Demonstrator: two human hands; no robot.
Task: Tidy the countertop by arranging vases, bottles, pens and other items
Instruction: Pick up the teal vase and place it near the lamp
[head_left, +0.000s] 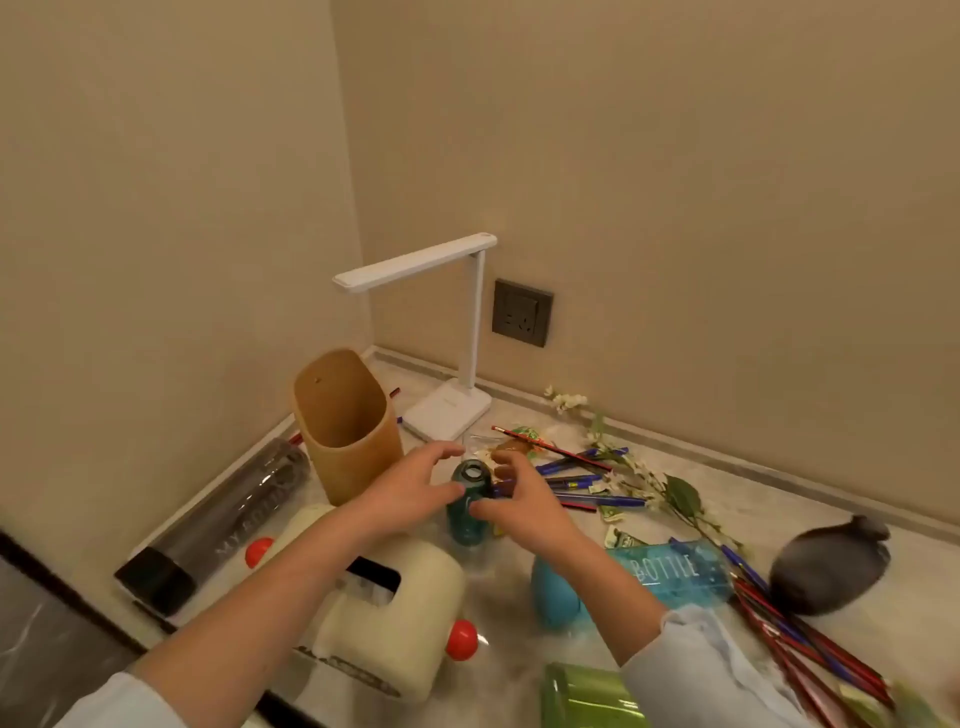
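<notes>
Clutter covered the marble countertop (727, 512) from the corner outward, and both hands met at its middle over a small green glass vase (469, 506) that stood upright with its open mouth toward the camera. The left hand (410, 486) had its thumb against the vase's shoulder while its fingers reached open above the rim; the right hand (519, 496) curled around the other side, fingertips on the glass. It looked like a two-sided hold meant to keep a narrow, slippery thing from tipping, though blur made it hard to say how firmly either hand had closed.

Just behind the vase stood a tan holder (345, 426), empty and upright, probably the place meant for the loose pens (587, 480) strewn to the right among a flowering sprig (654, 480). A white desk lamp (447, 332) occupied the corner. Nearer the camera, a dark bottle (218, 525), a blue bottle (670, 569), and a cream tissue box (395, 608) lay tipped over, not yet dealt with.
</notes>
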